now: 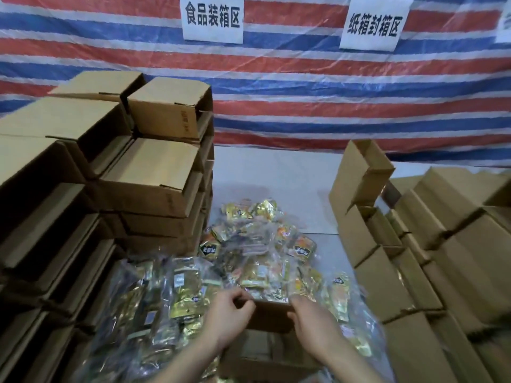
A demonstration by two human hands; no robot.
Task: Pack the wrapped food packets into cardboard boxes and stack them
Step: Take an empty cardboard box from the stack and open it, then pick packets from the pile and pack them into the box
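Both forearms reach in from the bottom edge to an open cardboard box [269,319] set close before the person, presumably so packets can be dropped in without reaching.

Largest first: striped tarp [304,92] hung as backdrop, two paper signs pinned to it. Left stack of boxes [116,172] rises high, flaps tucked, piled in steps; likely finished work kept clear of the packing spot. Right stack of boxes [431,244] is lower, one lid standing up; whether these are filled I cannot tell.

Between the stacks, a heap of wrapped food packets [257,244] in gold and orange foil spreads over the pale table [276,172], some bagged in clear film, right up against the open box.

Left hand [231,313] has fingers curled, pinching the box's far flap at its left corner. Right hand [308,317] grips the same flap's right end, thumb over the edge. Judgement: flap is being held back or folded, box mid-pack.
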